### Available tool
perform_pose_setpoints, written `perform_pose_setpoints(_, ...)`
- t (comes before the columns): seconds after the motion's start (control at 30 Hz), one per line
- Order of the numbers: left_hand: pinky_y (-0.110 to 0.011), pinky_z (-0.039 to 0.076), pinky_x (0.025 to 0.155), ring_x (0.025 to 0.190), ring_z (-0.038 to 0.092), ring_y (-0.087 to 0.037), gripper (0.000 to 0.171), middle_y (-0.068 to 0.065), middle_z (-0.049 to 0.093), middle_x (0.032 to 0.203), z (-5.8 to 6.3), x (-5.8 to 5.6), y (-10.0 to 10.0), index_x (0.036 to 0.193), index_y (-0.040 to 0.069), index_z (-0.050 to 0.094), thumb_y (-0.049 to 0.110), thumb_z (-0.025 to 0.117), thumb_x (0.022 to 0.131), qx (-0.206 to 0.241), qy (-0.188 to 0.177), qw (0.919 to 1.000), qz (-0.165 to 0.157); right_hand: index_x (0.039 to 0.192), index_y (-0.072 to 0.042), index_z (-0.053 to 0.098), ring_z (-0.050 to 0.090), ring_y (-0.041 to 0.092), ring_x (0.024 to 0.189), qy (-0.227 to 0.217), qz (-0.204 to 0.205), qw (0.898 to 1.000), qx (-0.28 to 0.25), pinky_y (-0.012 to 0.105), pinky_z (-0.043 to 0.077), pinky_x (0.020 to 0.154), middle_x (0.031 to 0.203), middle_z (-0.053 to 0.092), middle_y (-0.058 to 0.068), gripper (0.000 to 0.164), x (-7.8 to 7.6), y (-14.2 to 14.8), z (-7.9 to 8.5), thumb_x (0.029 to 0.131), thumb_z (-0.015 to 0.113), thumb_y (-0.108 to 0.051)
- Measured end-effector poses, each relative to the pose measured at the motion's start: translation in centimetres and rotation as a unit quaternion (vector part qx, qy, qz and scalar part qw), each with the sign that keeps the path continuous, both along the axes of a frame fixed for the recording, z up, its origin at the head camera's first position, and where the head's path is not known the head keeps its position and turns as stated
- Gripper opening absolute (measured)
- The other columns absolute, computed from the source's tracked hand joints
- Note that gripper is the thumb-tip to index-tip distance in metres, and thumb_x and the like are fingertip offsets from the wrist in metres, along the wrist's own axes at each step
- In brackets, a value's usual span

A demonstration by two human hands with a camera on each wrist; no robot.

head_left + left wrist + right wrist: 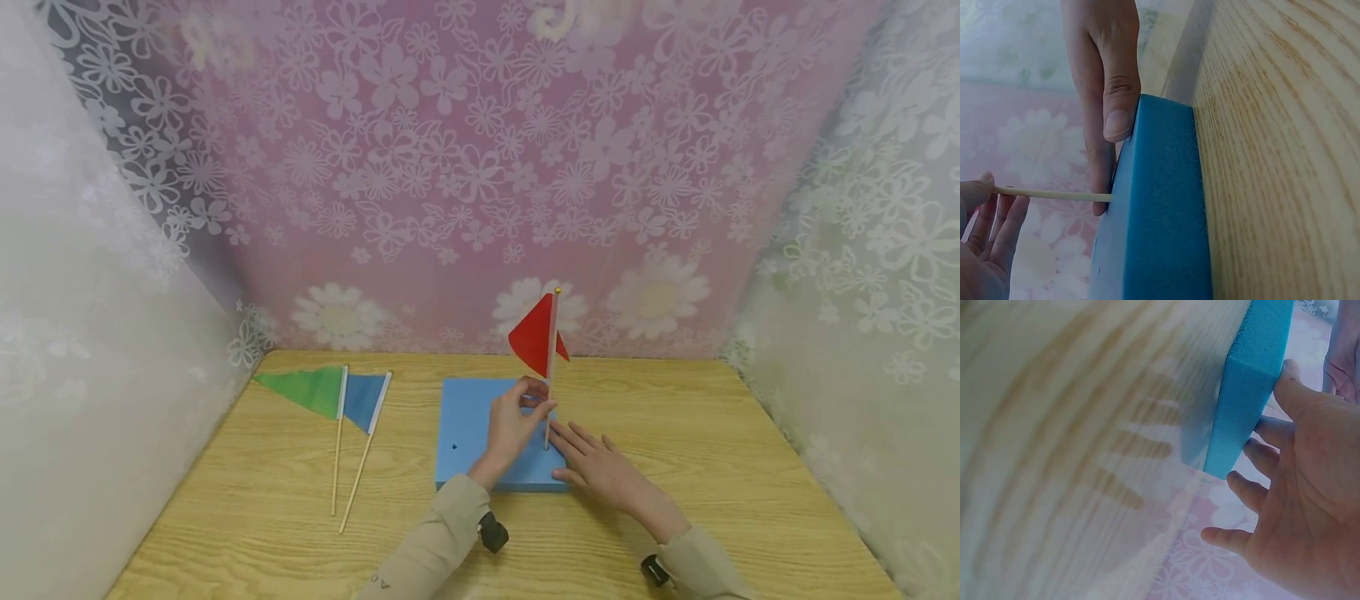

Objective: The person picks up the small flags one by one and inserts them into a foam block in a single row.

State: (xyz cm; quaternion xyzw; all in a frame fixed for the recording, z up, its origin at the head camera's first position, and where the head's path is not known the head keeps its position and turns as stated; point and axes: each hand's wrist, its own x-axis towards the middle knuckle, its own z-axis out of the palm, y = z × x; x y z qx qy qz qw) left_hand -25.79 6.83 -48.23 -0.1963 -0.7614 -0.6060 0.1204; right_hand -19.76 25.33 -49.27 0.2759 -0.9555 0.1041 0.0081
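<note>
A red pennant flag [534,335] on a thin wooden stick stands nearly upright at the right part of a blue foam block [472,408]. My left hand [513,425] pinches its stick between thumb and fingertips, above the block. In the left wrist view the stick [1060,195] meets the block's top face; how deep it sits is hidden. My right hand [607,475] lies with fingers extended at the block's right edge. The right wrist view shows thumb and fingertips [1289,369] touching the block's edge. A small dark hole [453,447] shows in the block's left part.
To the left on the wooden table [225,533] lie a green pennant flag [311,392] and a blue pennant flag [365,400], sticks toward me. Flowered cloth walls [480,167] enclose the back and both sides.
</note>
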Motion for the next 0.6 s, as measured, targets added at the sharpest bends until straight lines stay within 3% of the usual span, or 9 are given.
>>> perform_pose_setpoints(0.6,-0.02,0.059,0.075,0.094,0.072,-0.012,0.026,-0.001,0.075,0.105,0.33,-0.21,-0.45,0.116,0.009,0.072,0.024,0.074,0.095,-0.027,-0.009,0.9992,-0.026,0.154,-0.006,0.042,0.037,0.045,0.144,0.007,0.008,1.0,-0.013,0.08,0.033,0.102,0.159,0.038,0.017,0.064,0.2,-0.12,0.29,0.103,0.057,-0.04)
